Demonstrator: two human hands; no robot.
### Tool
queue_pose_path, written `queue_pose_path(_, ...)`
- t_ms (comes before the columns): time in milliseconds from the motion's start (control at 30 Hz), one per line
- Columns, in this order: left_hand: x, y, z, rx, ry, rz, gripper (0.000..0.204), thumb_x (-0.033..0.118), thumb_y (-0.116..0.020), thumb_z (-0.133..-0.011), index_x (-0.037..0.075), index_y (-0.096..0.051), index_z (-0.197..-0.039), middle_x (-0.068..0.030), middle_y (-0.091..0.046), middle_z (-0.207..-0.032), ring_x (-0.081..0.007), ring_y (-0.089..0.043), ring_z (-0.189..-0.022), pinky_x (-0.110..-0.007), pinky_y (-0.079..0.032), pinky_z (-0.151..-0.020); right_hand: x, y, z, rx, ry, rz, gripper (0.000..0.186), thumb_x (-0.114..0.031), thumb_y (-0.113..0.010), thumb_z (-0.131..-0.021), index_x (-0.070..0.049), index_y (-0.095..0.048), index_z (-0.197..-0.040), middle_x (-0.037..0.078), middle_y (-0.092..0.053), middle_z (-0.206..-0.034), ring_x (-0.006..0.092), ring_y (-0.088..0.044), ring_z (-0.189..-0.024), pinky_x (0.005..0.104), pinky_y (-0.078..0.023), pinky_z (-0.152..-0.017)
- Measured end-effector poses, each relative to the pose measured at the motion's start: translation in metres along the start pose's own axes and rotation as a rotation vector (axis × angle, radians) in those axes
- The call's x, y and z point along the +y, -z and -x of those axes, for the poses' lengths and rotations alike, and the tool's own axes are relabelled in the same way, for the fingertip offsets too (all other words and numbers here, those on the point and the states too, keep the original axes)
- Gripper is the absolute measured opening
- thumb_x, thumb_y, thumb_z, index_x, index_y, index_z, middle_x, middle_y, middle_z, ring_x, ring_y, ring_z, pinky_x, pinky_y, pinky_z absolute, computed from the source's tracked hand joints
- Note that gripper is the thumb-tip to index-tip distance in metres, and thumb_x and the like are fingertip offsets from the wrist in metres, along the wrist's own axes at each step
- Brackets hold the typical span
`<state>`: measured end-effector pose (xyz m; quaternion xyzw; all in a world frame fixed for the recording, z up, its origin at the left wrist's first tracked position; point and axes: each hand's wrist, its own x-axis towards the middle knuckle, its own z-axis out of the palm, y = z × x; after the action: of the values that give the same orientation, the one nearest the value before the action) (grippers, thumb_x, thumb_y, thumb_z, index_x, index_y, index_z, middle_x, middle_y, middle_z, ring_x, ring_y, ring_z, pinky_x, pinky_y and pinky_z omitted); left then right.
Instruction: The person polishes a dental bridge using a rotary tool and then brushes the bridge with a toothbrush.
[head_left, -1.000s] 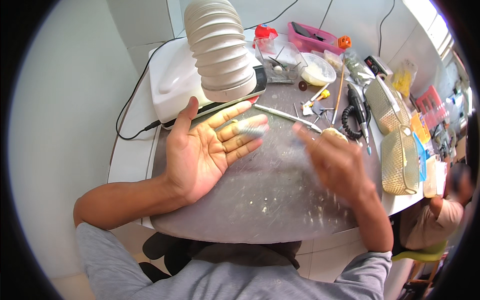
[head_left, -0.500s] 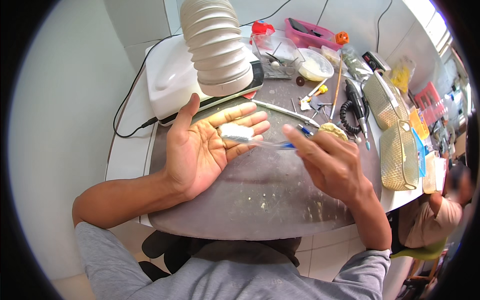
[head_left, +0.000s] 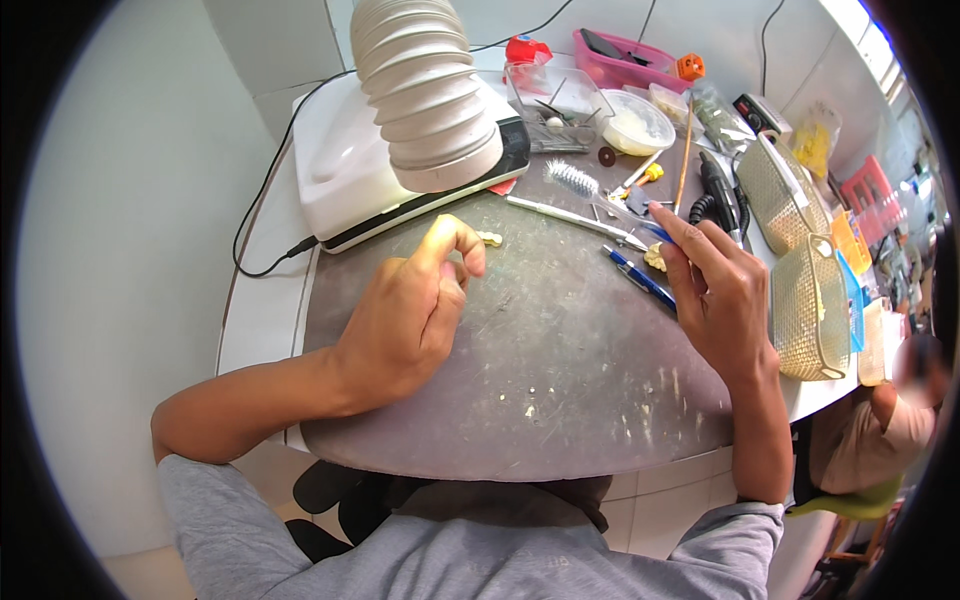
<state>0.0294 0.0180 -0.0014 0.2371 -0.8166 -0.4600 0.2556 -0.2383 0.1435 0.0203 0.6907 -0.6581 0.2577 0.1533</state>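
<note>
My right hand (head_left: 722,295) holds a toothbrush (head_left: 612,207) by its blue handle, between thumb and fingers. Its white bristles point up and away, over the tools at the back right. My left hand (head_left: 400,315) is closed, back of the hand toward me, with its fingers curled inward; whatever they may hold is hidden. Just past its index finger is a small cream tooth-shaped piece (head_left: 489,239), seemingly on the grey work surface (head_left: 520,350). Close to my right hand are a blue pen (head_left: 640,278) and a cream, bumpy cast (head_left: 655,257).
A white machine (head_left: 370,170) with a ribbed hose (head_left: 425,95) stands at the back left. Behind lie a clear box (head_left: 560,105), a round tub (head_left: 637,125) and a pink tray (head_left: 630,62). Woven baskets (head_left: 808,310) and a handpiece (head_left: 718,195) line the right; another person (head_left: 870,435) sits beyond.
The toothbrush has gone from my open left palm to the back right with my right hand. My left hand has turned over and curled closed, and the cream piece now shows.
</note>
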Motion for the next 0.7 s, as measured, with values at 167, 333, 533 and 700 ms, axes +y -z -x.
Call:
queue_pose_path(167,-0.003,-0.004,-0.009,0.163,-0.357,-0.377,0.051,-0.018,-0.054,-0.081,0.002,-0.056,-0.127,-0.0104,-0.061,-0.1,-0.0188,-0.061,-0.084,-0.029,-0.05,-0.07,0.003,0.0,-0.002,0.024,0.016,-0.019,0.027,-0.006,-0.068,-0.09,-0.006,-0.07,-0.117,0.009,-0.059,-0.071,0.0246,-0.057,-0.055,0.0376,-0.046,-0.053)
queue_pose_path(333,-0.015,0.003,-0.029,0.135,-0.494,-0.705,0.042,-0.01,-0.066,-0.083,0.002,-0.066,-0.123,-0.0142,-0.068,-0.107,-0.0283,-0.066,-0.096,-0.036,-0.054,-0.083,0.001,0.002,-0.001,-0.004,0.007,-0.036,0.025,-0.006,-0.068,-0.09,-0.005,-0.07,-0.115,0.009,-0.061,-0.073,0.0249,-0.059,-0.056,0.0376,-0.047,-0.053)
queue_pose_path(533,-0.025,0.007,-0.034,0.049,-0.488,-0.749,0.037,-0.005,-0.067,-0.085,0.0,-0.066,-0.122,-0.0137,-0.07,-0.098,-0.0262,-0.067,-0.089,-0.033,-0.055,-0.081,-0.001,-0.003,0.0,-0.031,-0.003,-0.091,0.023,-0.006,-0.067,-0.09,-0.005,-0.07,-0.113,0.01,-0.062,-0.073,0.0257,-0.06,-0.056,0.0377,-0.047,-0.053)
queue_pose_path(700,-0.014,0.005,-0.031,-0.009,-0.02,0.075,0.036,0.006,-0.069,-0.092,-0.002,-0.063,-0.127,-0.0065,-0.068,-0.102,-0.015,-0.067,-0.094,-0.029,-0.056,-0.085,-0.011,-0.001,-0.001,-0.094,-0.022,-0.135,0.024,-0.005,-0.065,-0.092,-0.004,-0.07,-0.115,0.012,-0.064,-0.077,0.0256,-0.061,-0.058,0.0365,-0.048,-0.055)
